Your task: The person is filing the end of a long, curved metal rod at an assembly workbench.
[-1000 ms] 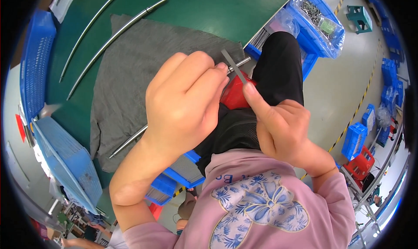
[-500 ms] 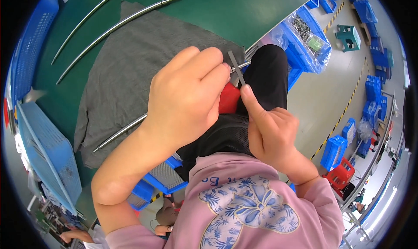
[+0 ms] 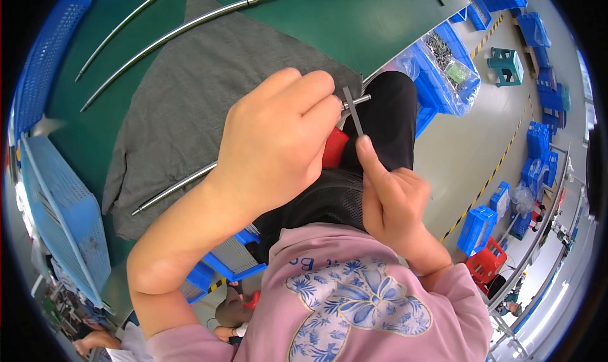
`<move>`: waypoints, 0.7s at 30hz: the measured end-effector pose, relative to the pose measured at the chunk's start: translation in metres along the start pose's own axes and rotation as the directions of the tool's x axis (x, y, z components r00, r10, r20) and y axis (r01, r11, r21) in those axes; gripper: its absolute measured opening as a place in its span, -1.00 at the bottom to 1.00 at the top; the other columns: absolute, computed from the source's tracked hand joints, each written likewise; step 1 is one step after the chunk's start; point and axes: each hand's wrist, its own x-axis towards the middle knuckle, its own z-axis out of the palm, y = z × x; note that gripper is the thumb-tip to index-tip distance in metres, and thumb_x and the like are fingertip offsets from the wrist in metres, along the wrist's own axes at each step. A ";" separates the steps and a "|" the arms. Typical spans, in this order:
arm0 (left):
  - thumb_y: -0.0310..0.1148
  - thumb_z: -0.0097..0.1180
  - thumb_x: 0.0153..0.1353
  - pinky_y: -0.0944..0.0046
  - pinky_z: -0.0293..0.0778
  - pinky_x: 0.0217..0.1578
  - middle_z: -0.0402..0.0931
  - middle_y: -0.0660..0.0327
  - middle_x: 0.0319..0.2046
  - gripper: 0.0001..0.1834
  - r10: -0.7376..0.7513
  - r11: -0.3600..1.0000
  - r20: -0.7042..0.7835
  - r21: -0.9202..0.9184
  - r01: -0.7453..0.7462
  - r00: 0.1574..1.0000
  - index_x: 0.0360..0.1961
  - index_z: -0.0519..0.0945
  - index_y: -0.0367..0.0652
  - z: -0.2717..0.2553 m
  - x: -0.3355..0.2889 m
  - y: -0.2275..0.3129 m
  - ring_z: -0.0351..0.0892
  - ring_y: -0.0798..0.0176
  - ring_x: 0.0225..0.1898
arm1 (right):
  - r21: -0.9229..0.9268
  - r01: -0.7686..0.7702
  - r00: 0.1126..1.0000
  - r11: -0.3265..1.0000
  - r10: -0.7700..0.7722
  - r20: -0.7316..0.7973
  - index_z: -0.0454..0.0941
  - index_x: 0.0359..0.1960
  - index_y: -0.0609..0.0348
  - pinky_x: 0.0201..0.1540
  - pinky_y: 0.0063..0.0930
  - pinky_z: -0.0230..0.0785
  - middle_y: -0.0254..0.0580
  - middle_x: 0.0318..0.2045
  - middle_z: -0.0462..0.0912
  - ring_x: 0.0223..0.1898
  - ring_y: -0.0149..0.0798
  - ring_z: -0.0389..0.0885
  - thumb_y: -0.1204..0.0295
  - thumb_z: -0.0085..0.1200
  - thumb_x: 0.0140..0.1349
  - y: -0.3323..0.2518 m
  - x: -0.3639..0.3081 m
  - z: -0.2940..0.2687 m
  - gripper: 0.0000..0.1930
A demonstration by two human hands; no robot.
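Note:
My left hand (image 3: 278,137) is closed around a slim, shiny metal rod (image 3: 174,190) that slants over the grey cloth (image 3: 190,89). The rod's far end (image 3: 363,100) sticks out past my fingers, above my right thigh. Across that end lies a thin, flat grey file (image 3: 353,112), which looks to touch the rod. My right hand (image 3: 398,200) grips the file's near end, thumb stretched along it. A red piece (image 3: 334,148), its kind unclear, shows below my left fingers and is partly hidden by them.
Two curved metal rods (image 3: 183,29) (image 3: 123,25) lie on the green table (image 3: 342,20). Light blue baskets (image 3: 69,216) stand at the left. A blue bin (image 3: 470,99) with bagged small metal parts sits beyond my knee. Farther right are a green stool (image 3: 506,67) and a red chair (image 3: 487,260).
The file has slid slightly toward me across the rod's end, my right hand moving with it. My left hand keeps its hold on the rod. The whole view has shifted a little.

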 end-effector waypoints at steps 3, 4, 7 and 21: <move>-0.64 0.30 -0.14 0.22 0.31 -0.55 0.42 0.21 -0.52 -0.82 0.013 0.999 -0.012 0.039 -0.013 1.000 -0.52 0.53 -0.23 -0.001 0.002 -0.002 0.38 0.15 -0.55 | -0.002 0.065 0.998 0.998 -0.065 -0.025 0.53 0.10 0.37 -0.61 -0.41 0.15 -0.18 -0.67 0.47 -0.76 -0.28 0.28 0.76 0.04 0.01 0.006 0.028 0.007 -0.48; -0.64 0.30 -0.14 0.22 0.31 -0.55 0.42 0.21 -0.52 -0.82 0.015 0.999 -0.010 0.039 -0.014 1.000 -0.52 0.53 -0.23 -0.001 0.001 -0.002 0.38 0.15 -0.55 | -0.013 0.085 0.994 0.996 -0.086 -0.073 0.53 0.11 0.36 -0.61 -0.39 0.15 -0.21 -0.71 0.40 -0.76 -0.28 0.28 0.76 0.05 0.01 0.007 0.026 0.011 -0.48; -0.64 0.31 -0.14 0.23 0.31 -0.55 0.42 0.21 -0.53 -0.82 -0.016 1.000 -0.017 -0.002 0.016 1.000 -0.53 0.53 -0.23 0.001 0.001 -0.001 0.39 0.15 -0.55 | -0.013 -0.037 0.998 0.999 0.038 0.052 0.53 0.11 0.35 -0.61 -0.39 0.14 -0.22 -0.74 0.32 -0.76 -0.26 0.29 0.74 0.06 0.04 -0.004 -0.001 -0.005 -0.50; -0.63 0.30 -0.15 0.22 0.32 -0.55 0.43 0.22 -0.51 -0.82 -0.029 1.000 0.002 0.001 0.029 1.000 -0.53 0.53 -0.22 -0.002 0.001 0.001 0.39 0.15 -0.54 | -0.071 0.027 0.998 0.997 -0.031 -0.051 0.53 0.15 0.15 -0.64 -0.42 0.14 -0.37 -0.80 0.28 -0.79 -0.31 0.29 0.65 0.07 -0.06 0.004 0.014 0.002 -0.40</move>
